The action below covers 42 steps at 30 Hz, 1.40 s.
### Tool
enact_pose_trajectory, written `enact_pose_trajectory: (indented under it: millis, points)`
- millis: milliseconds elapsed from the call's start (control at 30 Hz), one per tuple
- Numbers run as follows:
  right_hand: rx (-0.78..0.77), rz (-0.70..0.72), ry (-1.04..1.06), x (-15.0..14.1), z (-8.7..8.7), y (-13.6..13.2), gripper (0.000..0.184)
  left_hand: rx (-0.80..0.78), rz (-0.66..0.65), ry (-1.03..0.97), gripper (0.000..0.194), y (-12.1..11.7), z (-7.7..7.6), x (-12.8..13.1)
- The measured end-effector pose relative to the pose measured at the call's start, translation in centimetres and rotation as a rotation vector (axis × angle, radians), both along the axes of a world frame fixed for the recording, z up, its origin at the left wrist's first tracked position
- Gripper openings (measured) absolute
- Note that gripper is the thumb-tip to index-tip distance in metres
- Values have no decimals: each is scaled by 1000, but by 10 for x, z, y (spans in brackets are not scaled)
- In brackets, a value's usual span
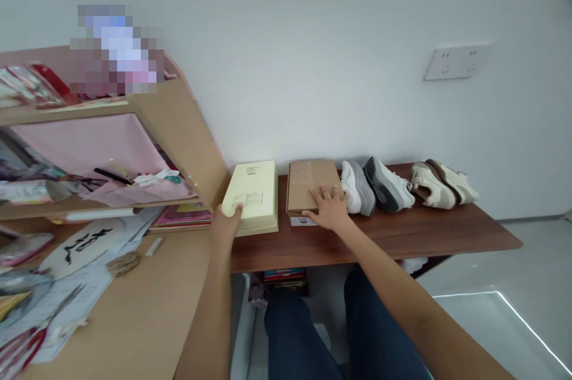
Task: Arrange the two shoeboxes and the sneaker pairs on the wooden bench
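A pale yellow lidded box (pixel 252 192) lies on the dark wooden bench top (pixel 357 243). My left hand (pixel 226 222) grips its near left corner, thumb on the lid and the other fingers mostly hidden along the side. To the right, across a narrow gap, sits a brown cardboard box (pixel 308 180) with a white label on its front. Spread flat on that box's lid, near its front right corner, is my right hand (pixel 329 207). Grey-and-white sneakers (pixel 360 189) stand just right of the brown box, one with a dark sole (pixel 388 186) facing outward.
Farther right is a pair of beige shoes (pixel 442 183). A desk (pixel 152 296) on the left carries papers, red-handled scissors (pixel 33 332) and a shelf unit (pixel 179 124) rising beside the yellow box. A wall with a socket plate (pixel 458 62) stands behind. My legs are below the bench.
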State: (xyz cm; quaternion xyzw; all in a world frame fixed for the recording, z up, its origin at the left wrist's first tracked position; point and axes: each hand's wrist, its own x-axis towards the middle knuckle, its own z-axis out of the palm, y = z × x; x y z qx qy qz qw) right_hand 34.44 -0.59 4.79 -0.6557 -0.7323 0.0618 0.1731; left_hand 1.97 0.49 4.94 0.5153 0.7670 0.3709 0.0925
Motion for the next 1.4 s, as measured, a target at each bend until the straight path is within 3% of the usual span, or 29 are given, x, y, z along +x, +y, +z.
enact_pose_trajectory:
  millis: [167, 333, 467, 600, 700, 900, 1100, 1400]
  points:
    - [-15, 16, -12, 8, 4, 1, 88, -16, 35, -22, 63, -5, 5, 14]
    - [149, 66, 45, 4, 12, -21, 82, 186, 85, -130, 74, -33, -8, 8]
    - [276, 237, 176, -18, 12, -55, 62, 230, 115, -363, 68, -62, -27, -3]
    - [280, 407, 396, -44, 9, -76, 46, 159, 152, -580, 58, -73, -34, -20]
    - [200, 447, 533, -60, 5, -79, 47, 63, 137, -769, 55, -67, -33, -35]
    - [118, 361, 602, -91, 2, -64, 55, 12, 19, -831, 54, -41, -21, -55]
    - [93, 277, 601, -117, 8, -33, 68, 3, -71, -847, 50, -14, -19, -61]
    - [-130, 68, 635, -151, 13, 16, 80, 14, -105, -981, 51, 12, -22, -60]
